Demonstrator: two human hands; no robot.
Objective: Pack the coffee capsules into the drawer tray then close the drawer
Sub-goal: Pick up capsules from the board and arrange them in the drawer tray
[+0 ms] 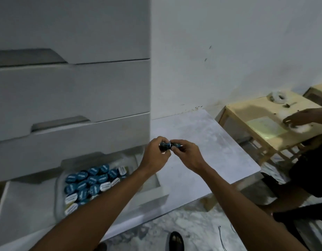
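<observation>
My left hand pinches a dark blue coffee capsule, and my right hand pinches another blue capsule. The two capsules meet between my fingertips, above the left edge of a small marble table. Below and to the left, the bottom drawer stands pulled out. A clear tray inside it is packed with several blue-lidded capsules and some white-lidded ones. My left forearm crosses over the tray's right part.
Closed grey drawers rise above the open one. A wooden table at the right has another person's hand working on it. A dark shoe and marble floor lie below.
</observation>
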